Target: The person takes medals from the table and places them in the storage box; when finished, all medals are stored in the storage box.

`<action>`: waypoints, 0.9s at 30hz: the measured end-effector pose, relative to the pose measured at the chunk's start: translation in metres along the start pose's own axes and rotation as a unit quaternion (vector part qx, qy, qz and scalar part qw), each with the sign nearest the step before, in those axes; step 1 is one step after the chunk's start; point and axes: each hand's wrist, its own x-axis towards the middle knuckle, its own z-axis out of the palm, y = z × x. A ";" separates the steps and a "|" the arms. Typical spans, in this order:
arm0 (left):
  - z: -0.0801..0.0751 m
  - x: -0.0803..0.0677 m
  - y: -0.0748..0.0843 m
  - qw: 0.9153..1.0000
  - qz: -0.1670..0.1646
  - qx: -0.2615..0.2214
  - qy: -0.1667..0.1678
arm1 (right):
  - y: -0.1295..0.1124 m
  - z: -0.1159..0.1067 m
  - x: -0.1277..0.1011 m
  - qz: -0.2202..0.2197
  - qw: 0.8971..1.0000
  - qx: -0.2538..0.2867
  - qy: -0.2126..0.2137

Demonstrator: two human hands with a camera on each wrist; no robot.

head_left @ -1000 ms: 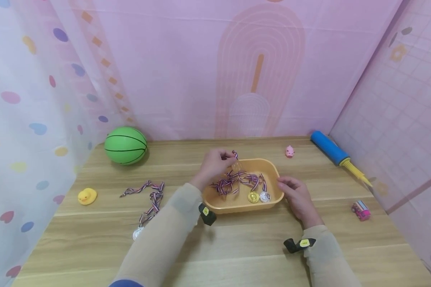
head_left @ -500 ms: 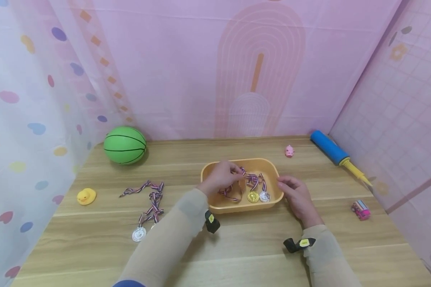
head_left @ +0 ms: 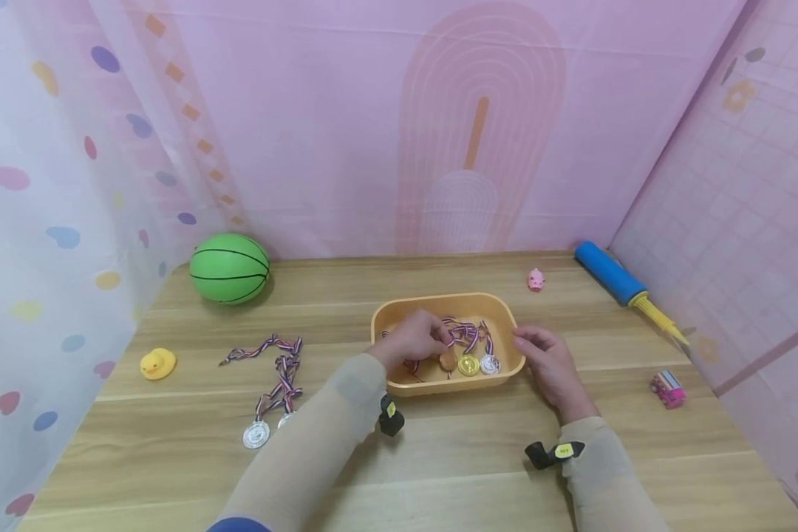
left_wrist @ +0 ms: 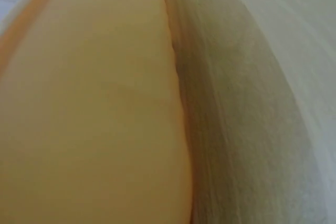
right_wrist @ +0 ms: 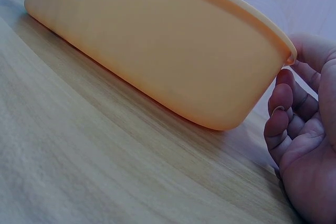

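Observation:
A shallow orange-yellow plastic basket (head_left: 452,386) stands mid-table in the head view. Reaching inside it, my left hand (head_left: 412,338) pinches a bronze-coloured medal (head_left: 448,360) near its top; the exact hold is partly hidden by the fingers. Right of that medal lie a gold medal (head_left: 468,364) and a silver medal (head_left: 490,363), their striped ribbons bunched behind them. More ribbon is partly covered by my left hand. My right hand (head_left: 556,369) holds the basket's right end; in the right wrist view its fingers (right_wrist: 281,95) are curled at the rim. Only basket wall (left_wrist: 94,103) and table show in the left wrist view.
Left of the basket lie silver medals (head_left: 256,434) with tangled ribbons, one partly behind my left sleeve. A yellow duck (head_left: 157,363) and green ball (head_left: 230,268) sit farther left. Rightward are a pink pig (head_left: 536,279), a blue pump (head_left: 609,273) and a toy bus (head_left: 668,389).
My left hand has lowered the bronze-coloured medal from above the basket's back rim into the basket, toward the gold medal. My right hand has stayed at the rim.

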 end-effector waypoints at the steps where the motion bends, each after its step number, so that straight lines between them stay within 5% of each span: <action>1: 0.001 0.000 0.000 1.000 -0.001 0.002 0.000 | 0.000 0.000 0.000 0.000 1.000 0.001 0.001; 27: 0.004 0.003 -0.004 0.999 0.027 0.019 -0.004 | 0.000 0.001 -0.002 -0.016 1.000 0.010 -0.004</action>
